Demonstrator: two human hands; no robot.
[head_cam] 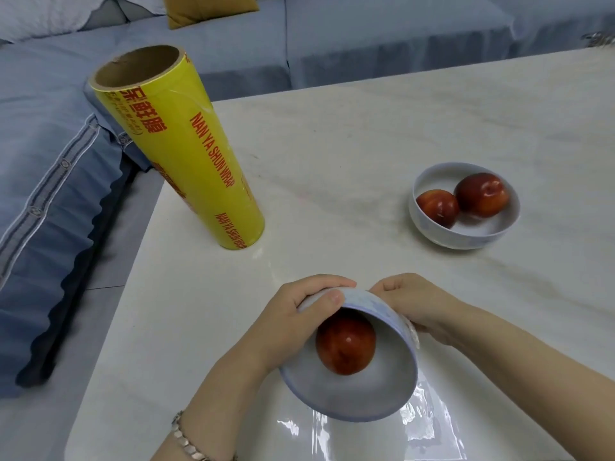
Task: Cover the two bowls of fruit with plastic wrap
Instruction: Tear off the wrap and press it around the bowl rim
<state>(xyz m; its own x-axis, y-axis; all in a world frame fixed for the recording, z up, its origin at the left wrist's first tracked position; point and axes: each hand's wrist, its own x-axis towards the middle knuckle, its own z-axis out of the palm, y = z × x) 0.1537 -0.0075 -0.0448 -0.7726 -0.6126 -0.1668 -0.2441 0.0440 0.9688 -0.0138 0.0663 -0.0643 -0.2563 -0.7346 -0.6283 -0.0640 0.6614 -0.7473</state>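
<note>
A white bowl (352, 390) with one red fruit (346, 344) is tipped toward me near the table's front edge, its mouth facing the camera. My left hand (299, 314) grips its upper left rim, thumb on the rim. My right hand (416, 304) holds its outer wall on the right. Clear plastic wrap (429, 424) lies wrinkled on the table under and beside this bowl. A second white bowl (442, 234) with two red fruits (482, 194) stands upright at the right, uncovered. The yellow roll of wrap (186, 154) stands upright at the left.
The white marble table (366, 128) ends at a left edge just beside the roll. A blue sofa (50, 161) with cushions runs along the left and back. A metal bracelet (186, 440) is on my left wrist.
</note>
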